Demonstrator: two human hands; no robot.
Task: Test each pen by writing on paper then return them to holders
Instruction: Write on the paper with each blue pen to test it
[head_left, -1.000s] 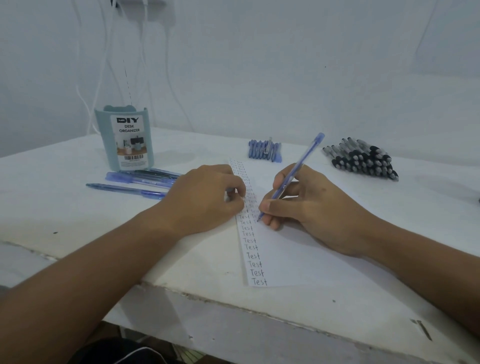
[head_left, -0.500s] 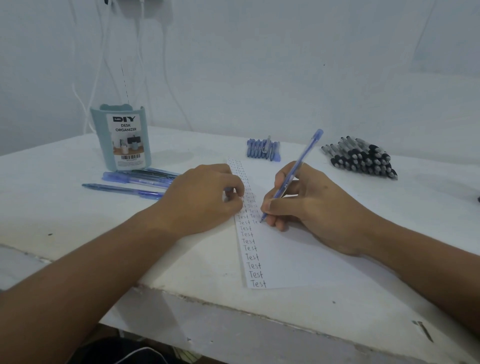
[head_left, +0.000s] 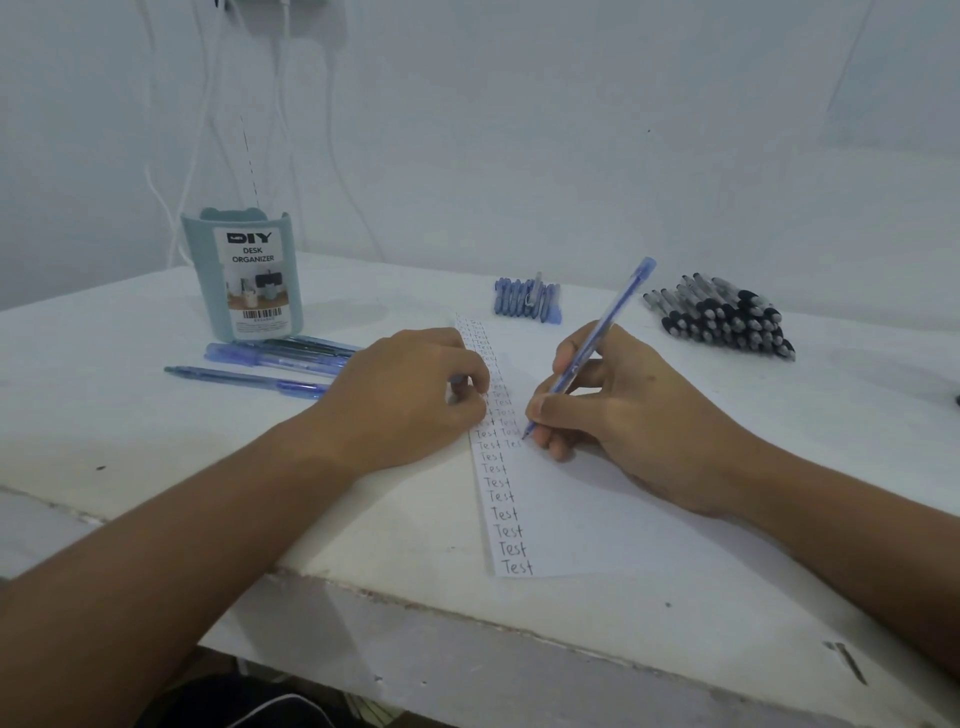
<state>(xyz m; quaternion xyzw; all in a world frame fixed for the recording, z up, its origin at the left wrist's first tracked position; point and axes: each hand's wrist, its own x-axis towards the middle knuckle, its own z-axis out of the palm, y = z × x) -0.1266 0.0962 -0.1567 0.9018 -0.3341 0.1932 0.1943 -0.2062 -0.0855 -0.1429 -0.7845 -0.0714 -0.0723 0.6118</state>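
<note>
Paper (head_left: 582, 519) lies on the desk (head_left: 156, 441) near the front edge, its near end reaching almost to that edge, with a column of the handwritten word "Test" running down its left margin and a second, shorter column begun beside it. The right hand (head_left: 623, 415) rests on the sheet with thumb and fingers clamped around a blue pen (head_left: 597, 338); the pen leans back toward the far right, cap end high, and its tip touches the paper just right of the second column. The left hand (head_left: 405, 395) rests on the desk at the paper's left margin, its fingers curled together over the edge of the sheet and covering part of the writing; a small bluish piece shows between the fingertips, but what it is cannot be told. Toward the far left of the desk a pale blue-green holder (head_left: 244, 275) stands upright, its label reading "DIY DESK ORGANIZER". Just in front of the holder several blue pens (head_left: 270, 356) lie flat side by side, and one more lies a little nearer the front, apart from them. Toward the back edge, beyond the paper, a small row of blue caps (head_left: 527, 301) lies together. Toward the far right sits a pile of black-and-grey pens (head_left: 722, 317), stacked lengthwise. White cables (head_left: 283, 156) hang down the wall behind the holder.
</note>
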